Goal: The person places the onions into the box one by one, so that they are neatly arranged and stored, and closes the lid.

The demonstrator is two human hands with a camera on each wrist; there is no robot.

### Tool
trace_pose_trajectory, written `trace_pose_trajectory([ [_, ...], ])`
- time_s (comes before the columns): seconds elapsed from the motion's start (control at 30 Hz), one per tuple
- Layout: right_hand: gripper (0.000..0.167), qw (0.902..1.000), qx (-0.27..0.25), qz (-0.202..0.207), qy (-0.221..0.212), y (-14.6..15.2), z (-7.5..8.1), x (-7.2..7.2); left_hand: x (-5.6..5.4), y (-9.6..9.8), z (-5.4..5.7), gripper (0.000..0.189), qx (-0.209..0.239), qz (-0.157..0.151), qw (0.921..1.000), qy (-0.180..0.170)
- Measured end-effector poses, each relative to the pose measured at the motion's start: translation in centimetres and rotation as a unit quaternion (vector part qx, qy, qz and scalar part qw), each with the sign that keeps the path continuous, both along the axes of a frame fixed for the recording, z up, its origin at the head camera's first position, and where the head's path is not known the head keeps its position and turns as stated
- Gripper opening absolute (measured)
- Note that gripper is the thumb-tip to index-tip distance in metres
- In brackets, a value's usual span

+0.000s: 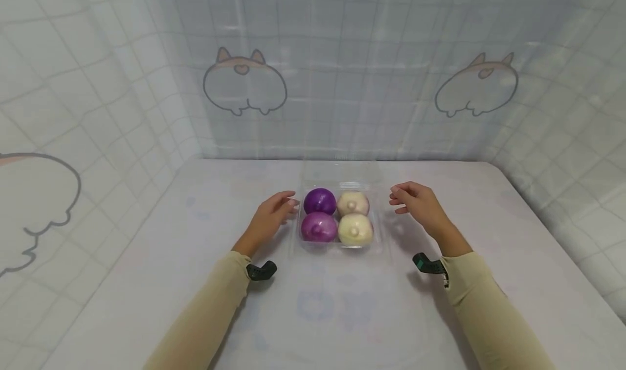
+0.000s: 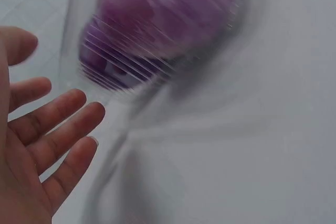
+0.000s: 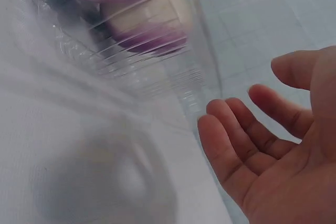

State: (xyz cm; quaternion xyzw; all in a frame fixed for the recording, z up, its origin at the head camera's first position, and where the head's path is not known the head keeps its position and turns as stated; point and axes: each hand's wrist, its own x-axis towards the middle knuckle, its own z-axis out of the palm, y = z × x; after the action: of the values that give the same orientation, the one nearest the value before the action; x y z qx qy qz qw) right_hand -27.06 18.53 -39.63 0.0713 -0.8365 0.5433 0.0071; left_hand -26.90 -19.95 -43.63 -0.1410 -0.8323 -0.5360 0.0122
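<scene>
A clear plastic box (image 1: 342, 243) sits on the table between my hands. In it lie two shiny purple onion-like balls (image 1: 319, 227) on the left and two pale cream ones (image 1: 355, 229) on the right, each with a small nub on top. In the right wrist view a pale one (image 3: 149, 22) shows purple on its lower side. My left hand (image 1: 271, 216) is at the box's left side, fingers spread loosely and holding nothing. Off the box's right side, my right hand (image 1: 418, 204) hovers with its fingers loosely bent and nothing in them.
A pale patterned cover lies over the table (image 1: 313, 310). Behind it hangs a gridded curtain (image 1: 342, 87) with animal drawings, and similar sheets (image 1: 577, 142) stand at both sides. A dark wrist device (image 1: 261, 271) is strapped at each sleeve.
</scene>
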Motion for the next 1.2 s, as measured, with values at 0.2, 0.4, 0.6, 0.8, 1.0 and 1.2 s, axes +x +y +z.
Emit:
trace_pose_trajectory([
  [0.2, 0.050, 0.9994, -0.008, -0.015, -0.030, -0.3, -0.5, -1.0, -1.1, 0.3, 0.9, 0.044, 0.030, 0.007, 0.9994, -0.016],
  [0.4, 0.047, 0.9991, 0.009, -0.017, -0.037, -0.8, -0.4, -1.9, -2.2, 0.5, 0.8, 0.047, 0.139, 0.033, 0.9853, -0.093],
  [0.6, 0.063, 0.9953, -0.041, -0.037, -0.080, -1.8, 0.1, -2.7, -3.4, 1.0, 1.2, 0.055, 0.200, 0.064, 0.9658, -0.152],
  [0.8, 0.067, 0.9888, -0.086, -0.033, -0.118, -2.7, -0.1, -3.6, -4.3, 0.9, 1.9, 0.049, 0.203, 0.076, 0.9584, -0.185],
  [1.0, 0.068, 0.9877, -0.091, -0.026, -0.125, -3.5, -0.3, -4.2, -4.9, 0.8, 2.7, 0.061, 0.164, 0.077, 0.9660, -0.184],
  [1.2, 0.071, 0.9891, -0.075, -0.014, -0.126, -4.0, -0.7, -4.5, -5.5, 1.1, 2.7, 0.070, 0.115, 0.067, 0.9748, -0.179],
])
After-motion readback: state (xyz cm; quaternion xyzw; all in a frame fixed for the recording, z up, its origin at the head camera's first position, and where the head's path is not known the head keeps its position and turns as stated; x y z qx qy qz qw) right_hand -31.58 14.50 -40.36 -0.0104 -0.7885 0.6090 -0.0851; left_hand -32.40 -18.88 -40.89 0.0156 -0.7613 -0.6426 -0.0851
